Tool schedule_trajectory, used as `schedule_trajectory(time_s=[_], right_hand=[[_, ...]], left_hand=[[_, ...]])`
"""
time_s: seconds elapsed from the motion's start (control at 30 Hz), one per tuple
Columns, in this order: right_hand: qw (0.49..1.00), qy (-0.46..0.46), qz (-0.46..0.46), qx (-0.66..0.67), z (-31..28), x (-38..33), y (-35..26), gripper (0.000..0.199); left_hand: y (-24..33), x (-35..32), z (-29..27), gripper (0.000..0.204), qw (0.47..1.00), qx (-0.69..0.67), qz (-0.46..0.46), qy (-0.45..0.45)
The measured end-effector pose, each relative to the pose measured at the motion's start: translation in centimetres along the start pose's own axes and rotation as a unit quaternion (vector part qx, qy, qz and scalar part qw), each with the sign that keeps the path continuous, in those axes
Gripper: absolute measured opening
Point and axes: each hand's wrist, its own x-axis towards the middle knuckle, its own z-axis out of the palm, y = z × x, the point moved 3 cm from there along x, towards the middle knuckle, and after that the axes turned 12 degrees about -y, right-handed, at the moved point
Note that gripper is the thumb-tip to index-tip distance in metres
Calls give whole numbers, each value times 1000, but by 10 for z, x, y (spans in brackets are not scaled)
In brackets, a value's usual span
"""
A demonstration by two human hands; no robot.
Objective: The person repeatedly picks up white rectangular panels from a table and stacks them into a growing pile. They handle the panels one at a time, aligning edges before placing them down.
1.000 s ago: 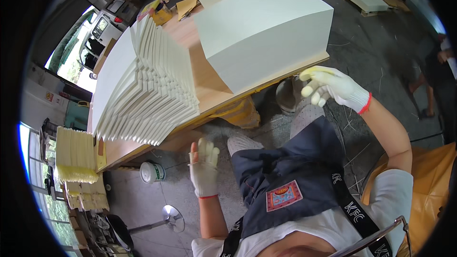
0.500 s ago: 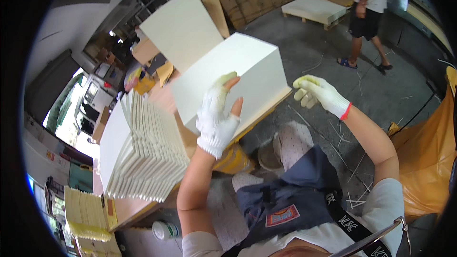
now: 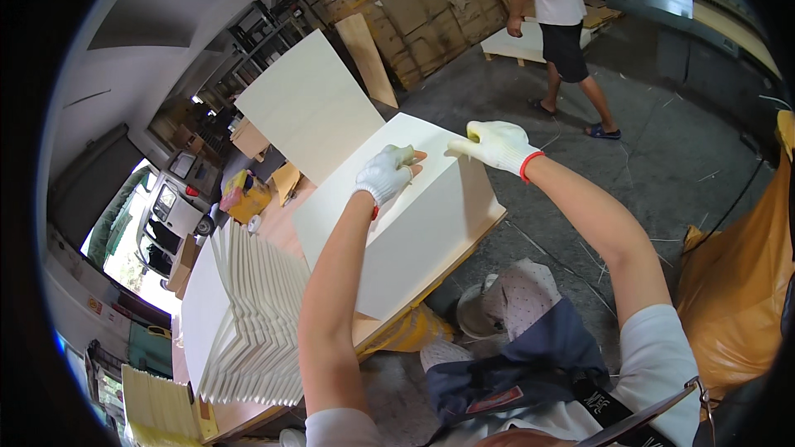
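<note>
Two gloved hands meet at the far end of a tall stack of cream paper that sits on a wooden board. Stack's near-right edge runs flush with the board's rim; past that rim lies bare grey concrete floor, open out to a standing person well apart at the far side. Left of the stack, a fanned pile of paper bundles crowds the table, leaving only a narrow strip of wood between the two. Beyond the stack's far-left edge another cream sheet pile rises at a tilt, close behind the hands. Orange sacking hems in the right side near the person's shoulder.

Left hand: forearm reaches up and far from the lower edge, wrist bent, glove curled, fingertips pressed together on the top sheets at the stack's far corner, seemingly pinching them; thumb hidden, so exact hold not certain.

Right hand: arm extends far-left from the right shoulder, elbow nearly straight, red cuff at wrist. Glove half closed, fingers pointing left toward the left hand and touching the stack's far top edge; whether it grips sheets or only rests, cannot tell.

Two hands sit just beside each other, small gap between.
</note>
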Motion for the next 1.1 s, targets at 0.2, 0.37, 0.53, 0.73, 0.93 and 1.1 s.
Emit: schedule_trajectory(time_s=[0.2, 0.37, 0.53, 0.73, 0.93, 1.1], right_hand=[[964, 91, -193, -161, -28, 20, -24, 49], [979, 27, -110, 172, -11, 41, -24, 54], [937, 77, -64, 334, 13, 42, -14, 62], [915, 212, -96, 329, 23, 35, -16, 56], [915, 218, -95, 325, 23, 28, -17, 51], [915, 194, -104, 337, 20, 30, -18, 50]], left_hand=[[5, 1, 3, 29, 999, -45, -2, 14], [21, -2, 12, 34, 993, -50, 66, 89], [15, 4, 15, 42, 963, -230, 118, 71], [29, -1, 14, 43, 949, -307, 56, 47], [23, 3, 16, 49, 958, -266, 91, 60], [21, 3, 15, 47, 964, -239, 91, 74]])
